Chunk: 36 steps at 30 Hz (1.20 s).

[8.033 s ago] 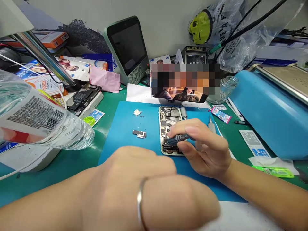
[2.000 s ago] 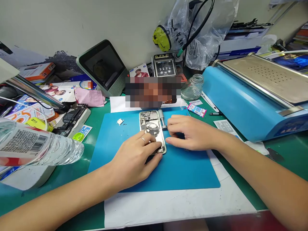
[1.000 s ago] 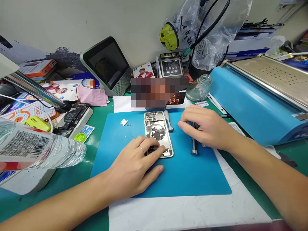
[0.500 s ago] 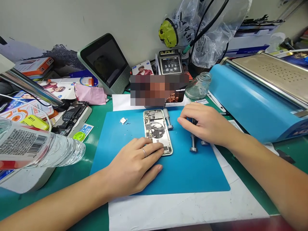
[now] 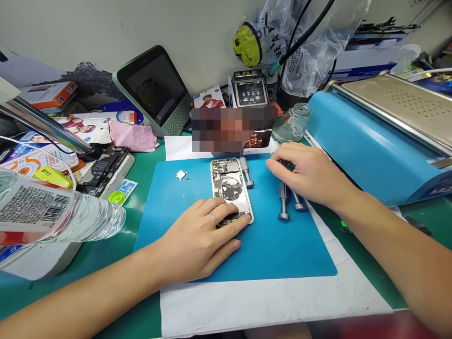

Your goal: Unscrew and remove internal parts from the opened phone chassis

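Note:
An opened phone (image 5: 231,181) with bare inner parts lies upright on the blue mat (image 5: 282,254). My left hand (image 5: 199,235), a ring on one finger, rests on its lower end with fingers stretched out and spread. My right hand (image 5: 300,169) is right of the phone, fingers curled and thumb near the index tip; whatever lies between them is hidden. Below it lie a dark screwdriver (image 5: 283,202) and a second screwdriver (image 5: 299,203), partly covered by the hand. A grey screwdriver (image 5: 246,170) lies along the phone's right edge.
A small silvery part (image 5: 181,175) and tiny dark bits lie left of the phone. A clear bottle (image 5: 52,207) juts in from the left, near another opened phone (image 5: 106,169). A glass jar (image 5: 293,122) and a blue machine (image 5: 370,141) stand at right.
My right hand has shifted slightly right and up, uncovering more of the two screwdrivers beneath it. My left index finger has slid right across the phone's lower end to its corner.

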Each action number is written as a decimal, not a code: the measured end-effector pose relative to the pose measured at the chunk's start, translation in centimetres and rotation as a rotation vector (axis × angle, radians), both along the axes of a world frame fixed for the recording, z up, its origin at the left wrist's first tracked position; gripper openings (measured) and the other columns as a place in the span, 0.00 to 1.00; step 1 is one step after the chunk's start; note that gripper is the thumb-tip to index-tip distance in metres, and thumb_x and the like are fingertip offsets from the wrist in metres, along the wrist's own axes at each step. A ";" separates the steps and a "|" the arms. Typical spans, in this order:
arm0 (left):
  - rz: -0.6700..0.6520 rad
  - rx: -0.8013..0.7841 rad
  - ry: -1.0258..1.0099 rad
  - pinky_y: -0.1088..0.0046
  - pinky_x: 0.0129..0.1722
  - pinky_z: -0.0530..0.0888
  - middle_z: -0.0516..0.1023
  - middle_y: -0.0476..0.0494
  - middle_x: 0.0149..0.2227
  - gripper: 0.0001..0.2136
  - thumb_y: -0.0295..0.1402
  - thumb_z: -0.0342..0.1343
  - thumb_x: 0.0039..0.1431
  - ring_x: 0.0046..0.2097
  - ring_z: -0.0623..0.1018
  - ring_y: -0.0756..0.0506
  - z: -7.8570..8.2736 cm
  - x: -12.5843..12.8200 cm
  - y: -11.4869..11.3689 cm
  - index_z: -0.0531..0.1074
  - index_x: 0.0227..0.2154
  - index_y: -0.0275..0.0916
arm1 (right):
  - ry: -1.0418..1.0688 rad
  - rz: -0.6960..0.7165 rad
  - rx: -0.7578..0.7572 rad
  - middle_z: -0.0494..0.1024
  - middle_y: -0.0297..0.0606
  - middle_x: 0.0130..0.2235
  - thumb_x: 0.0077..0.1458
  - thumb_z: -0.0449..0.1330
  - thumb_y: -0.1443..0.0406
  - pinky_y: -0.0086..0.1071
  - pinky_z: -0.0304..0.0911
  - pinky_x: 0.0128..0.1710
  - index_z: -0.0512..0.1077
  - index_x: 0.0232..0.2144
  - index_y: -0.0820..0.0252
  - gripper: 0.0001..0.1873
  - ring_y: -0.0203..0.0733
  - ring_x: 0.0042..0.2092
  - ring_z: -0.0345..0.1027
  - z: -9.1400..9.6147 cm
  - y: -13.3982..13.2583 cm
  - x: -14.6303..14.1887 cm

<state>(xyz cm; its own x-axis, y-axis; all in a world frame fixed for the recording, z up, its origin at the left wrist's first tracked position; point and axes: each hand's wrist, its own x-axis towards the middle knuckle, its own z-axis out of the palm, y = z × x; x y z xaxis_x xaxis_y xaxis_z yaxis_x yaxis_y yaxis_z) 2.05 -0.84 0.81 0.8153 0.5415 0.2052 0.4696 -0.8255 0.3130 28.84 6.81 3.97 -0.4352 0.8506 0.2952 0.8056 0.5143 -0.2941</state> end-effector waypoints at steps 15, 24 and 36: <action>-0.008 -0.009 -0.004 0.53 0.54 0.69 0.68 0.37 0.61 0.20 0.36 0.48 0.72 0.56 0.69 0.37 0.1 -0.1 0.0 0.64 0.64 0.37 | 0.001 -0.106 -0.044 0.77 0.37 0.29 0.62 0.55 0.60 0.35 0.58 0.33 0.72 0.28 0.56 0.12 0.43 0.32 0.70 0.5 0.4 1.1; -0.019 -0.006 0.005 0.54 0.53 0.70 0.69 0.38 0.62 0.21 0.39 0.49 0.72 0.57 0.69 0.37 0.0 -0.1 0.1 0.64 0.63 0.37 | -0.041 -0.159 -0.173 0.73 0.31 0.20 0.62 0.55 0.59 0.33 0.52 0.25 0.74 0.29 0.55 0.12 0.39 0.23 0.65 0.8 0.1 1.4; -0.020 0.013 -0.004 0.54 0.52 0.72 0.71 0.38 0.61 0.20 0.38 0.50 0.71 0.56 0.71 0.37 0.1 -0.1 0.1 0.66 0.62 0.37 | -0.063 -0.040 -0.149 0.75 0.32 0.23 0.62 0.54 0.59 0.33 0.55 0.29 0.74 0.30 0.55 0.13 0.39 0.26 0.67 0.6 0.0 1.1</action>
